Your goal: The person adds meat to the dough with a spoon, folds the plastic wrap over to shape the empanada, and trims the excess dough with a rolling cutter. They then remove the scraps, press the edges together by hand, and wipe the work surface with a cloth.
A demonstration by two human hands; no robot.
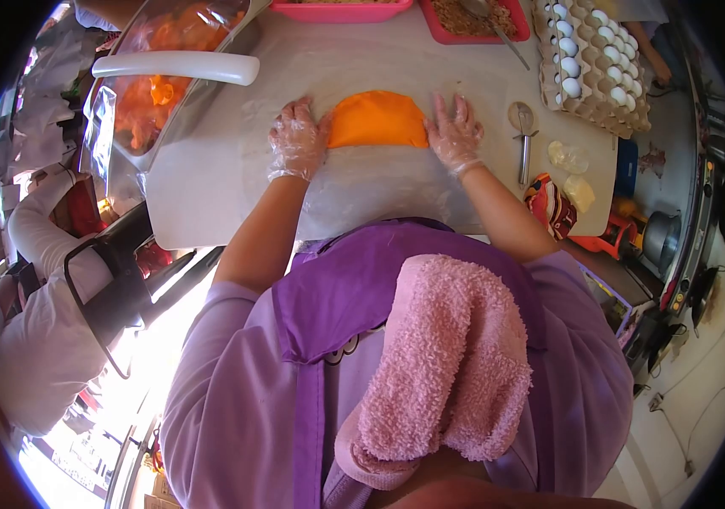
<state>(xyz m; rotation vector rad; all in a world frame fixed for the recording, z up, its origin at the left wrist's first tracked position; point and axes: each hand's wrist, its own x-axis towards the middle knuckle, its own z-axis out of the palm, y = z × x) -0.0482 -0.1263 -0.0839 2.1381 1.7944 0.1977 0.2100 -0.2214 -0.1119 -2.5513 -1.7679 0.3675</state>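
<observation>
An orange piece of dough [377, 120], half-round with its straight edge toward me, lies on a clear plastic sheet [371, 182] over the white table. My left hand [299, 142], in a clear plastic glove, rests flat at the dough's left end, thumb side against it. At the right end is my right hand [456, 136], gloved the same way, fingers apart and thumb by the dough's corner. Both hands are open. Right of my right hand lies a pizza cutter [523, 140] with a metal handle.
Left, a white rolling pin [176, 66] lies across a tub [129, 161] of orange dough. Pink trays [341, 12], one holding brown filling [473, 19] and a spoon, stand behind. Egg cartons [583, 93], a red packet [551, 206] and another person's arm [655, 61] are right.
</observation>
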